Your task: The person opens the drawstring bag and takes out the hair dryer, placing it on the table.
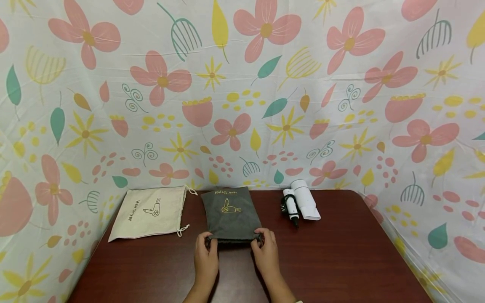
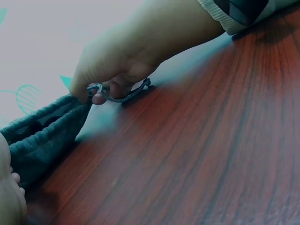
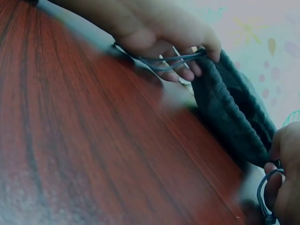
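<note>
A dark grey drawstring bag (image 1: 236,223) with a gold hair-dryer print lies flat on the table in the head view, its mouth toward me. My left hand (image 1: 206,256) pinches the left corner of that mouth, and my right hand (image 1: 266,254) pinches the right corner. In the left wrist view, the bag's gathered rim (image 2: 56,117) stands parted between the two hands. A cord loop (image 3: 267,197) hangs by my right hand in the right wrist view, and another cord (image 3: 173,61) trails under my left. The bag's inside is dark.
A cream drawstring bag (image 1: 151,212) with a similar print lies left of the grey one. Toward the back right are a white hair dryer (image 1: 305,200) and its white handle (image 1: 291,205), wrapped in black cord. A flowered cloth (image 1: 242,105) hangs behind the brown table (image 1: 333,252).
</note>
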`<state>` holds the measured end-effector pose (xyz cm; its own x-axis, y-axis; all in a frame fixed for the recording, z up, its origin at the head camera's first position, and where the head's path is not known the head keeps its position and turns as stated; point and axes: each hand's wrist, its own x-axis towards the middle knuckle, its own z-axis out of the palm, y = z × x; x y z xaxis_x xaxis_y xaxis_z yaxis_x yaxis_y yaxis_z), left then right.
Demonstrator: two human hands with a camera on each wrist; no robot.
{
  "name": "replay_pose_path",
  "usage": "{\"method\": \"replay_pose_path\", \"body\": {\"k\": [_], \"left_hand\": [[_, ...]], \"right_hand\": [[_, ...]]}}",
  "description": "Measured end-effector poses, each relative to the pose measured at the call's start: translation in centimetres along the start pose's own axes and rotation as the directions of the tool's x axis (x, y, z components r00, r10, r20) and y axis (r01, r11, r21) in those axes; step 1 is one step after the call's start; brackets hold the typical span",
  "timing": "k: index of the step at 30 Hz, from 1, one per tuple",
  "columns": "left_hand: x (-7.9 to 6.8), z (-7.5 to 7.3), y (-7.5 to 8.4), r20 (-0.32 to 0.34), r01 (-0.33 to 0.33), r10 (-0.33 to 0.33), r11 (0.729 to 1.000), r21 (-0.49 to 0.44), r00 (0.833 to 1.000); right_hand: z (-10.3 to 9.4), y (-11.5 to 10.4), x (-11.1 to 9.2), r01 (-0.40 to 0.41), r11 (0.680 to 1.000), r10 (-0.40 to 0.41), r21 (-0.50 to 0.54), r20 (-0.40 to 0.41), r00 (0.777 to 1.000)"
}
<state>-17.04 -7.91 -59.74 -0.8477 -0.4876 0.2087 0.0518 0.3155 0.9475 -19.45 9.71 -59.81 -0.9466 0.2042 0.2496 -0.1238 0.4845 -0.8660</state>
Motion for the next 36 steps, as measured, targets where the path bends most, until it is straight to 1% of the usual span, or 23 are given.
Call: {"method": "replay_pose_path", "body": {"k": [5,11,14,18,22,30,36], "left_hand": [[0.1,-0.1,-0.1,0.008,0.021,-0.021,1.000,0.004,1.000],[0.2,-0.4,0.0,0.057,0.061,-0.062,0.998,0.023,0.996],[0.2,-0.5,0.1,0.072,0.069,-0.070,0.997,0.021,0.995],[0.2,-0.7,0.2,0.058,0.055,-0.058,0.997,0.046,0.997],[0.2,-0.9,0.4,0.057,0.052,-0.056,0.996,0.071,0.997],[0.2,-1.5,0.5,0.106,0.049,-0.056,0.996,0.072,0.993],[0.2,-1.7,0.4,0.086,0.002,-0.011,0.994,0.106,0.996]], "right_hand": [[-0.2,-0.1,0.0,-0.006,1.000,0.006,0.010,0.015,1.000],[-0.4,0.2,0.2,-0.008,1.000,0.008,0.018,-0.004,1.000],[-0.4,0.3,0.3,-0.013,1.000,0.013,0.016,0.010,1.000],[-0.7,0.3,0.3,-0.033,0.999,0.033,0.014,0.038,0.999],[-0.9,0.5,0.5,-0.044,0.999,0.044,0.003,0.030,0.999],[-1.7,0.7,0.7,-0.077,0.996,0.074,0.036,0.062,0.995],[-2.4,0.9,0.7,-0.053,0.998,0.051,0.032,0.050,0.997]]}}
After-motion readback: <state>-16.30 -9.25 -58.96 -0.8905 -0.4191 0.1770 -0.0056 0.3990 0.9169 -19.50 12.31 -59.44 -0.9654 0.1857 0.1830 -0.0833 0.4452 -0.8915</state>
